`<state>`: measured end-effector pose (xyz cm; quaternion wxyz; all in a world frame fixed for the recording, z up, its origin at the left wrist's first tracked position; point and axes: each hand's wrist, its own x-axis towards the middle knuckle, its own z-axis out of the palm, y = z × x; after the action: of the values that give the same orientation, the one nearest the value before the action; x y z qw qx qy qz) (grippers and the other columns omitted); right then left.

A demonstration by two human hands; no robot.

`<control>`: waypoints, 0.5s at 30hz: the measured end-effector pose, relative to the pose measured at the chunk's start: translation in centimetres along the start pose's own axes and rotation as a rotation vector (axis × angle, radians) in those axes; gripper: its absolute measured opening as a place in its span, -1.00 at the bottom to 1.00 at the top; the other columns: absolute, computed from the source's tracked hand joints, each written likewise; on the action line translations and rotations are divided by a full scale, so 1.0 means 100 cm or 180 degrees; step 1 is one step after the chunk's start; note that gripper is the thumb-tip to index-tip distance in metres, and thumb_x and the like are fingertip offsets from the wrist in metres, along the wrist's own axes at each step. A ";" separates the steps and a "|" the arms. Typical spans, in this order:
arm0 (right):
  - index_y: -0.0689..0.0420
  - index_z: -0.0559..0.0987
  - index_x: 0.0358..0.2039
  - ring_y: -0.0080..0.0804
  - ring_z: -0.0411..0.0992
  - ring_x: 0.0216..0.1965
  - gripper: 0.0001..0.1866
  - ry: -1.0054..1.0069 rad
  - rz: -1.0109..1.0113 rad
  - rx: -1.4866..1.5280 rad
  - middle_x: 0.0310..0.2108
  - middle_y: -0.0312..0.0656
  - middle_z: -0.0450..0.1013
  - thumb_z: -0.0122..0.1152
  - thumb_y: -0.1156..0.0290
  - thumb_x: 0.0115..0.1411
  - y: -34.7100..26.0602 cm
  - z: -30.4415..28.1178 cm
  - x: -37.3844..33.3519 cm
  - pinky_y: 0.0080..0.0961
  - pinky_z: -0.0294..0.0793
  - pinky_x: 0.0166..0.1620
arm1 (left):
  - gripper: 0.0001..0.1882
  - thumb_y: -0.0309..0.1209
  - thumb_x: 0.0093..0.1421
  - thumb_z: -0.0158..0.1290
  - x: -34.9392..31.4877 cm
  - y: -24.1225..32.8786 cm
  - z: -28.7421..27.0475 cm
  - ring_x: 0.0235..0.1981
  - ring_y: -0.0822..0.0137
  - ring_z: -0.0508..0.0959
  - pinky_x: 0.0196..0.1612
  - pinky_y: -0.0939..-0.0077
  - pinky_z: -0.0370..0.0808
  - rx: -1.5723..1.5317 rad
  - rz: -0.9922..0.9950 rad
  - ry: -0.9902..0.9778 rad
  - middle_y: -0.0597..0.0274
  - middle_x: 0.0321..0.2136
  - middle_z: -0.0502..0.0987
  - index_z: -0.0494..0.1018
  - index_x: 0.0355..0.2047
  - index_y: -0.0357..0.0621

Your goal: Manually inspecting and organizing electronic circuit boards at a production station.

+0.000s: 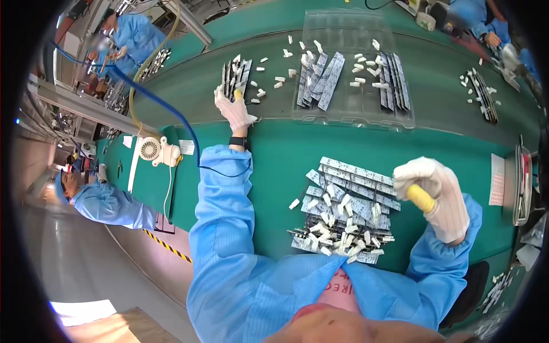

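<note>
My left hand [232, 112], in a white glove with a yellow thumb cover, reaches far forward. Its fingers and thumb close on the near end of a bundle of narrow circuit board strips [246, 71] with white connectors. On the green bench, a heap of similar strips [357, 174] lies in front of my body, with loose white connectors [343, 234] piled over its near part. My right hand [437, 197], gloved the same way, is raised beside the heap's right end. Its fingers are curled, and whatever they may hold is hidden.
Beyond the bench runs a dark belt [269, 46] carrying a clear plastic tray [354, 117] with more strips. Another bundle [485, 94] lies at the right. A white fan [151, 150] stands left, near a blue hose [166, 106]. Co-workers in blue sit around.
</note>
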<state>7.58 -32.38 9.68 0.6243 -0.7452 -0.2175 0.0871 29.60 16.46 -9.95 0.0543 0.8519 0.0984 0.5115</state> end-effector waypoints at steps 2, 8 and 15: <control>0.25 0.52 -0.22 -0.44 0.45 -0.37 -0.77 -0.0046 0.0092 -0.0005 -0.36 -0.17 0.45 0.25 0.50 0.09 0.008 -0.009 0.002 -0.55 0.45 -0.29 | -0.55 -0.43 0.11 0.13 0.003 0.070 -0.012 0.10 -0.05 0.31 0.16 0.20 0.25 -0.1254 -0.0670 -0.0063 -0.13 0.01 0.36 0.35 0.02 -0.28; 0.20 0.57 -0.20 -0.43 0.50 -0.35 -0.78 -0.0416 -0.0076 -0.0605 -0.37 -0.15 0.53 0.19 0.53 0.10 0.011 0.011 0.016 -0.55 0.48 -0.26 | -0.48 -0.65 0.16 0.02 -0.004 0.049 -0.037 0.03 0.24 0.42 0.10 0.42 0.35 -0.3635 -0.1176 -0.0265 0.01 0.03 0.37 0.21 0.15 -0.28; 0.17 0.54 -0.15 -0.48 0.48 -0.32 -0.78 -0.0506 -0.0075 -0.0389 -0.33 -0.18 0.53 0.16 0.44 0.19 0.022 0.015 0.011 -0.57 0.48 -0.22 | -0.44 -0.41 0.17 0.08 0.017 0.167 -0.144 -0.29 0.39 0.50 -0.24 0.55 0.46 -0.4034 -0.0357 -0.0582 0.10 -0.07 0.45 0.20 0.16 -0.22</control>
<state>8.39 -30.87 7.41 0.5594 -0.7700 -0.2801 0.1252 19.56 0.46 1.47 0.5820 0.6883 -0.1836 0.3921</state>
